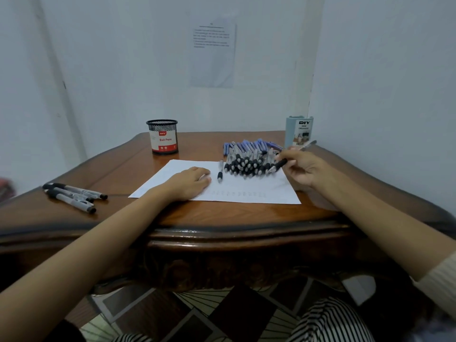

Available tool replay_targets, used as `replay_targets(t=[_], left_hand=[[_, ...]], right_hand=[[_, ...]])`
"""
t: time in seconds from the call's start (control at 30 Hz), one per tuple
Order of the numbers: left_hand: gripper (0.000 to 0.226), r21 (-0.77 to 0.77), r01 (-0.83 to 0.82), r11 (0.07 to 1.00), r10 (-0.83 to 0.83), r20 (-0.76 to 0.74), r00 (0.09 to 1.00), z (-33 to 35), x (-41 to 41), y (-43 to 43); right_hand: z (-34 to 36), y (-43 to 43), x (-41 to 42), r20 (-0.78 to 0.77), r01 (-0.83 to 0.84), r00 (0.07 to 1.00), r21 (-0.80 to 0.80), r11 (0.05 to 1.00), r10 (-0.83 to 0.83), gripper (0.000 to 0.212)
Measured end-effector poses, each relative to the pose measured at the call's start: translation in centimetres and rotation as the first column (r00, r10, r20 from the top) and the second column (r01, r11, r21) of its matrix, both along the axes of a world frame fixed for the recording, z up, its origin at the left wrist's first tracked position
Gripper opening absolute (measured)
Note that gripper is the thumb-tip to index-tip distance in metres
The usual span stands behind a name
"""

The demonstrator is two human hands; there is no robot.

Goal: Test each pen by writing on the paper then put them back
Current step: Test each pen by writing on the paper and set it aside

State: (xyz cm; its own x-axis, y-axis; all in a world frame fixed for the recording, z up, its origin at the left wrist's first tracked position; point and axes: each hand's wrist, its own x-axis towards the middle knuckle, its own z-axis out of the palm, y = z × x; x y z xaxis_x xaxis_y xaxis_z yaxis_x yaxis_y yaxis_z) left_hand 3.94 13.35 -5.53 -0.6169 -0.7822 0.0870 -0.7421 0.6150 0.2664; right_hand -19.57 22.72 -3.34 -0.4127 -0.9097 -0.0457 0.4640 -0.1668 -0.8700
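A white sheet of paper lies on the wooden desk, with a row of faint small marks near its front edge. My left hand rests flat on the sheet's left part. My right hand grips a black-grip pen above the paper's right edge, tip pointing left and down toward a heap of pens with black grips and blue barrels. One single pen lies on the paper just right of my left hand.
A black mesh cup labelled Ball Pens stands at the back left of the desk. A pale blue desk organizer stands at the back right. Several pens lie at the desk's left. Walls close in behind and right.
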Motion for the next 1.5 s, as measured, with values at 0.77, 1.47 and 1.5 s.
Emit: replay_targets(t=[0.77, 1.47, 1.5], left_hand=[[0.045, 0.001, -0.004, 1.000, 0.004, 0.013, 1.000, -0.1, -0.1, -0.2], [0.045, -0.004, 0.002, 1.000, -0.002, 0.019, 1.000, -0.1, -0.1, -0.4], [0.045, -0.004, 0.004, 1.000, -0.003, 0.021, 1.000, -0.1, -0.1, -0.4]], right_hand=[[-1.2, 1.8, 2.6, -0.846, -0.127, 0.512, 0.098, 0.987, 0.150, 0.047], [-0.2, 1.2, 1.2, -0.599, -0.065, 0.801, -0.063, 0.996, 0.014, 0.065], [-0.2, 1.3, 1.2, -0.610, -0.055, 0.793, -0.070, 0.996, 0.001, 0.060]])
